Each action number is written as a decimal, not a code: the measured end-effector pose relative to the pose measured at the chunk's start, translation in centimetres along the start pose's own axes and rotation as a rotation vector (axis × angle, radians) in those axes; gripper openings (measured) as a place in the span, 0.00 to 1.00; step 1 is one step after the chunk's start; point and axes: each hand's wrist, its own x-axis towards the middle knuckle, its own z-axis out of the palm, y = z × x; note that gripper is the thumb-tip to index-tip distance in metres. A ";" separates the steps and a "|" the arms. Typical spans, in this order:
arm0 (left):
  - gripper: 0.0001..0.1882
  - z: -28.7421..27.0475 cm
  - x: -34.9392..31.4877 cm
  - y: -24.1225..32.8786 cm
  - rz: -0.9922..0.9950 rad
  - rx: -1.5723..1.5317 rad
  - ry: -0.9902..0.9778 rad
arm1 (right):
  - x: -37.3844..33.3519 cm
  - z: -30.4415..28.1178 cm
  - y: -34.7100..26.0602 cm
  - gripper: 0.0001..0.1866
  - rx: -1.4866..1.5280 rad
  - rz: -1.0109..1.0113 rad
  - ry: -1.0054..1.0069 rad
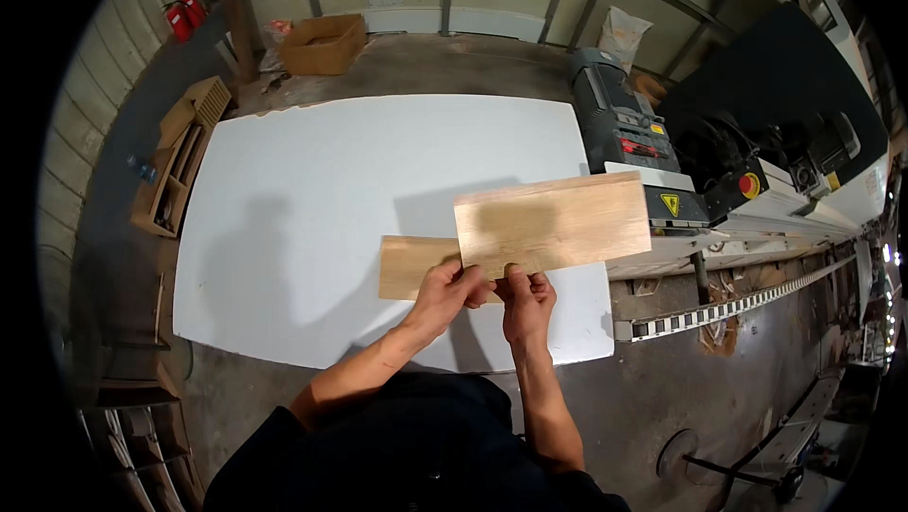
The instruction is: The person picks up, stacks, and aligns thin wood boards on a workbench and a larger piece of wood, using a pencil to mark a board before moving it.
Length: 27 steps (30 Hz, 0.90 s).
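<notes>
A light wooden board (567, 224) is raised above the white tabletop, its lower edge toward me. At its lower left corner my left hand (446, 296) is closed, thumb and fingers pinching the edge. Close beside it, my right hand (526, 309) is also closed on that lower edge, thumb uppermost. Some of the fingers on both hands are hidden. A second wooden board (411, 264) lies flat on the white table (312, 162), partly covered by the raised board and my left hand.
Along the right side stands a machine (629, 124) with a red stop button (749, 185) and a toothed rail (742, 302). Left of the table is a wooden shelf unit (180, 167). Farther back are a cardboard box (323, 44) and red fire extinguishers (180, 20).
</notes>
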 end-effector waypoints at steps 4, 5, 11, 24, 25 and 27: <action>0.12 -1.1 -2.2 1.8 0.072 -0.057 -0.058 | -1.6 2.0 -1.0 0.08 -0.025 -0.058 -0.105; 0.12 -1.2 -2.7 2.3 0.073 -0.061 -0.051 | -1.8 2.1 -1.0 0.08 -0.028 -0.053 -0.110; 0.11 -2.7 -4.9 3.4 0.184 -0.135 -0.214 | -3.1 3.0 -1.5 0.11 -0.028 -0.079 -0.249; 0.13 -5.0 -5.8 2.1 0.167 -0.115 -0.013 | -4.1 3.0 -3.0 0.10 -0.219 -0.110 -0.165; 0.13 -5.1 -5.9 1.9 0.167 -0.124 -0.012 | -4.3 2.9 -2.8 0.11 -0.226 -0.111 -0.174; 0.13 -5.4 -6.1 2.0 0.159 -0.149 -0.028 | -4.7 2.1 -3.0 0.12 -0.201 -0.069 -0.224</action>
